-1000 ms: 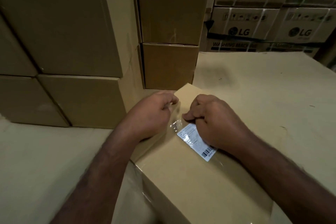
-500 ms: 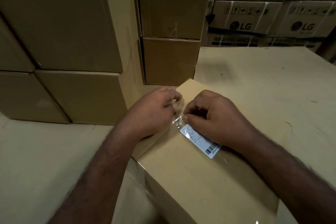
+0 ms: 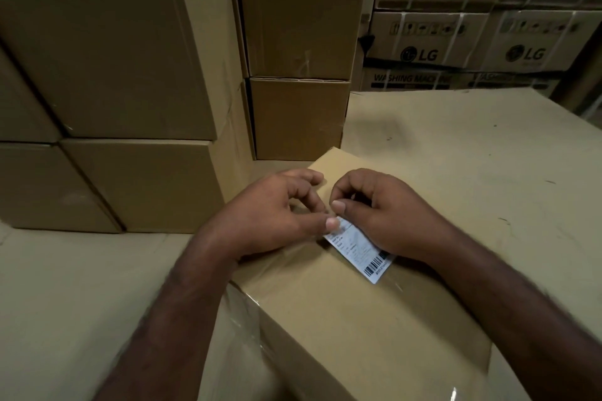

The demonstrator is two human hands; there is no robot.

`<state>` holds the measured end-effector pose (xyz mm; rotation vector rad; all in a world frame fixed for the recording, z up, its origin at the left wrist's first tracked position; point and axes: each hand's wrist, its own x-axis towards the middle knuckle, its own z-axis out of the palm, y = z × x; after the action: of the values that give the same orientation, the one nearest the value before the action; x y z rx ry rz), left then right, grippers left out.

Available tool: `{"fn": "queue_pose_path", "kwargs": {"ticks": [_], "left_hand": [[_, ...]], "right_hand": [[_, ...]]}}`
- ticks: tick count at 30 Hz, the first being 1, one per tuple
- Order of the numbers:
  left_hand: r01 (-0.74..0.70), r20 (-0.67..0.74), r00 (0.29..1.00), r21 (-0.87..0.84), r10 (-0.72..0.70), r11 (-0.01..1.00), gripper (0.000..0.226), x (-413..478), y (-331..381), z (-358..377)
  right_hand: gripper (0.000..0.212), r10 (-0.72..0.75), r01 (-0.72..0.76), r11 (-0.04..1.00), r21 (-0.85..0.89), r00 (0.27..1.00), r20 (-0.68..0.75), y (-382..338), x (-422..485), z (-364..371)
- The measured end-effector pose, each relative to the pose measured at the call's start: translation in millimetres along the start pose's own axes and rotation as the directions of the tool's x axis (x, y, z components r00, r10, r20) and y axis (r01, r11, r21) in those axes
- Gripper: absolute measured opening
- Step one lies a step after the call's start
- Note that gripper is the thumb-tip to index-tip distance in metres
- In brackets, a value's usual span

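Observation:
A brown cardboard box [image 3: 358,319] lies in front of me with one corner pointing away. A white barcode label [image 3: 361,249] sits slanted on its top under glossy clear tape [image 3: 293,255]. My left hand [image 3: 277,215] has its thumb on the label's upper end, its fingers curled above it. My right hand [image 3: 384,215] rests on the box beside the label. Its thumb and curled forefinger pinch the tape edge at that same upper end. The two thumbs nearly touch. Part of the label's right side is hidden under my right hand.
The box sits on a wide cardboard surface [image 3: 472,156]. Stacked plain cartons [image 3: 114,75] rise at the left and behind, with a smaller carton [image 3: 298,119] just past the box. Printed washing-machine cartons [image 3: 456,45] stand at the back right.
My left thumb has slid right onto the label's upper end. My right thumb and forefinger have lifted slightly and now pinch there. The box has not moved.

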<state>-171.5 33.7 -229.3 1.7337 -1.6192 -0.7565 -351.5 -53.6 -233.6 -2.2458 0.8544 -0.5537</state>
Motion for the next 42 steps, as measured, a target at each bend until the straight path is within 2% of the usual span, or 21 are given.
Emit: {"fn": "queue_pose_path", "kwargs": {"ticks": [5, 9, 14, 17, 19, 21, 24, 27, 31, 42], "left_hand": [[0.006, 0.006, 1.0, 0.024, -0.006, 1.0, 0.017, 0.0, 3.5, 1.0], [0.014, 0.031, 0.999, -0.013, -0.013, 1.0, 0.031, 1.9, 6.7, 0.3], [0.019, 0.104, 0.995, -0.079, -0.011, 0.997, 0.022, 2.2, 9.3, -3.0], [0.037, 0.123, 0.992, -0.09, -0.025, 0.995, 0.023, 0.4, 8.0, -4.3], [0.011, 0.093, 0.996, -0.115, 0.0, 0.993, 0.03, 0.4, 5.8, -3.2], [-0.01, 0.061, 0.998, -0.144, 0.019, 0.989, 0.032, 1.1, 3.0, -1.8], [-0.005, 0.073, 0.997, -0.165, 0.017, 0.986, 0.031, 1.4, 2.6, -1.2], [0.008, 0.086, 0.996, -0.18, 0.008, 0.984, 0.025, 0.6, 3.5, -1.4], [0.002, 0.088, 0.996, -0.18, 0.014, 0.984, 0.028, 0.4, 2.5, -1.3], [-0.013, 0.069, 0.997, -0.177, 0.025, 0.984, 0.021, 1.2, 1.8, -0.8]], "right_hand": [[0.014, 0.026, -0.024, 0.994, 0.11, 1.0, -0.01, 3.0, -0.3, 0.5], [0.013, 0.0, 0.005, 0.975, 0.22, 1.0, -0.024, -0.4, -1.9, -2.3], [0.013, 0.005, 0.003, 0.965, 0.261, 1.0, -0.029, -5.7, -4.6, -5.7], [0.027, 0.093, -0.088, 0.946, 0.313, 0.996, -0.002, -9.3, -10.6, -13.6], [0.032, 0.153, -0.148, 0.953, 0.264, 0.988, -0.001, -7.7, -20.0, -22.7], [0.024, 0.189, -0.19, 0.963, 0.194, 0.982, 0.022, -2.7, -32.7, -31.8], [0.015, 0.235, -0.249, 0.938, 0.241, 0.968, 0.089, 3.7, -50.4, -40.9], [0.014, 0.267, -0.282, 0.929, 0.241, 0.959, 0.095, 5.1, -59.9, -45.1], [0.015, 0.288, -0.305, 0.926, 0.22, 0.952, 0.109, 3.2, -64.8, -46.2], [0.018, 0.287, -0.307, 0.869, 0.388, 0.952, 0.109, 4.9, -69.9, -44.4]]}}
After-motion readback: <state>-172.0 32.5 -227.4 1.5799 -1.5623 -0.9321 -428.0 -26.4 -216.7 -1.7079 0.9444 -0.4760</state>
